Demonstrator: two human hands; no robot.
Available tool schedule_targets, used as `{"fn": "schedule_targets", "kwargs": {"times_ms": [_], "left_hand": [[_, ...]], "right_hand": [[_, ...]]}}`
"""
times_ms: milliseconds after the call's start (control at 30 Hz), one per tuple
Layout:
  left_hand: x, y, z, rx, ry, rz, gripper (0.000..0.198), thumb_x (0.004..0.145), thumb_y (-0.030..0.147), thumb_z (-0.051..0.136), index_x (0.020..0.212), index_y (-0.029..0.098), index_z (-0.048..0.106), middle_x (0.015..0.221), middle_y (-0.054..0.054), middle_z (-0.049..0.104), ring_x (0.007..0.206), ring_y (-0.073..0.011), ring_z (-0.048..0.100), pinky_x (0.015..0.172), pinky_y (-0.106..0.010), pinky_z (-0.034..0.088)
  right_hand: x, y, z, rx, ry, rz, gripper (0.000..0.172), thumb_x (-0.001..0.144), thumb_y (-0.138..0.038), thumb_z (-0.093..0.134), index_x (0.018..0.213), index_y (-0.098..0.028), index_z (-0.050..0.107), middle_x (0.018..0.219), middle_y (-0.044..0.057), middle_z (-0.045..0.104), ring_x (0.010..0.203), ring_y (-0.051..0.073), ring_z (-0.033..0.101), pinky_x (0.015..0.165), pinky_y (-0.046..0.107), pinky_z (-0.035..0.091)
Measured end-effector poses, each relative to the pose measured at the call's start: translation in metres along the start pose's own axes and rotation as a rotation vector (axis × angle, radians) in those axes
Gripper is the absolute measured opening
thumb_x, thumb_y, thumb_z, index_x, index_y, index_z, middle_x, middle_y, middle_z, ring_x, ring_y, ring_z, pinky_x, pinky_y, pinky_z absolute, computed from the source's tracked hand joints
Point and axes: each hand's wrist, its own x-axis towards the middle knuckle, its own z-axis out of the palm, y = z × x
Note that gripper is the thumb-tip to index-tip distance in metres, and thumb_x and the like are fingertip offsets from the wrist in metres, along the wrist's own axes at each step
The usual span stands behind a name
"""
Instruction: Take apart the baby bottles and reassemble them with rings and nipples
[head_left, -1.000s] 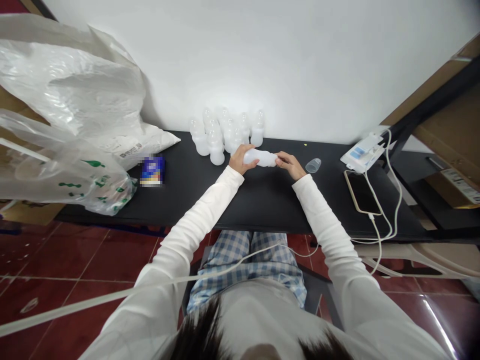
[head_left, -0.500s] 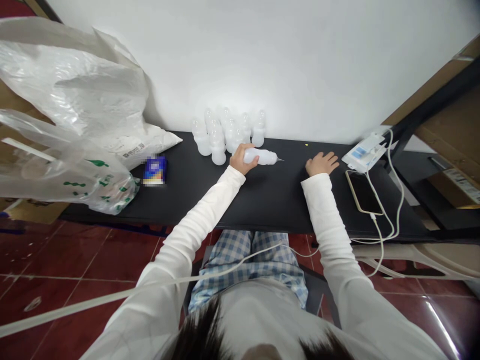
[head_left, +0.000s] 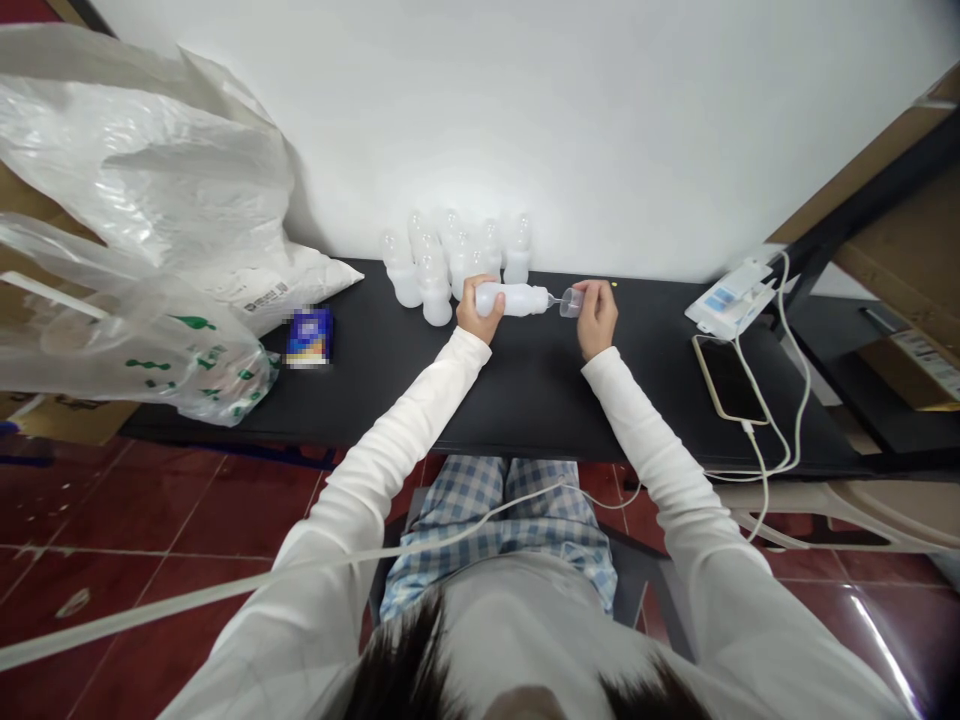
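My left hand (head_left: 480,312) is wrapped round a white bottle (head_left: 523,299), which lies on its side above the black table (head_left: 525,390) with its thin tip pointing right. A clear cap (head_left: 571,303) is pinched in my right hand (head_left: 598,318), its open end facing that tip; the tip's end is at the cap's mouth. Behind my left hand, several white bottles with clear domed caps (head_left: 436,290) stand upright in a group near the wall.
On the left are a large plastic bag (head_left: 150,170), a green-printed bag (head_left: 187,350) and a blue box (head_left: 310,336). A phone (head_left: 727,380), white cables and a white power strip (head_left: 731,300) lie right. A cable crosses above my lap.
My right hand has moved left toward the bottle and now holds a clear cap in its closed fingers. The bottle in my left hand has shifted slightly up and left.
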Motion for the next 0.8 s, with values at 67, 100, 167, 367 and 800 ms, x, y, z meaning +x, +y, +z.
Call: {"fn": "schedule_targets", "kwargs": {"times_ms": [67,100,167,367,800], "left_hand": [[0.0,0.001,0.001,-0.012,0.008,-0.005,0.063,0.087,0.079,0.046,0.107,0.02,0.057,0.106,-0.01,0.071,0.101,-0.0218,0.071,0.095,-0.036,0.056],[-0.001,0.002,0.001,-0.018,0.008,-0.009,0.063,0.087,0.079,0.046,0.107,0.02,0.058,0.106,-0.01,0.071,0.101,-0.0217,0.071,0.095,-0.036,0.056],[-0.001,0.003,0.001,-0.032,0.011,-0.021,0.063,0.087,0.079,0.046,0.107,0.02,0.058,0.105,-0.01,0.071,0.101,-0.0215,0.071,0.095,-0.036,0.056],[-0.008,0.008,0.005,-0.043,-0.039,-0.081,0.059,0.089,0.076,0.047,0.103,0.02,0.059,0.101,-0.008,0.072,0.096,-0.0204,0.072,0.09,-0.035,0.058],[-0.013,0.015,0.004,-0.06,0.047,0.035,0.06,0.09,0.077,0.042,0.095,0.02,0.06,0.089,-0.007,0.07,0.086,-0.0206,0.071,0.085,-0.038,0.058]], "right_hand": [[-0.01,-0.004,0.009,0.015,0.012,-0.063,0.045,0.104,-0.054,0.031,0.091,-0.022,0.059,0.09,0.003,0.061,0.089,0.016,0.062,0.086,0.033,0.05],[-0.014,-0.005,0.012,0.016,0.016,-0.091,0.044,0.104,-0.054,0.031,0.091,-0.022,0.059,0.09,0.003,0.061,0.089,0.016,0.062,0.086,0.034,0.05],[-0.02,-0.008,0.017,0.024,0.035,-0.13,0.042,0.104,-0.053,0.032,0.094,-0.022,0.058,0.092,0.004,0.06,0.091,0.017,0.062,0.086,0.035,0.05],[-0.024,-0.005,0.021,0.01,0.048,-0.214,0.037,0.103,-0.052,0.034,0.099,-0.022,0.054,0.096,0.007,0.055,0.091,0.02,0.059,0.088,0.04,0.051],[-0.035,-0.009,0.036,-0.094,0.094,-0.184,0.036,0.103,-0.046,0.027,0.085,-0.024,0.05,0.084,0.005,0.059,0.081,0.02,0.062,0.08,0.04,0.054]]}}
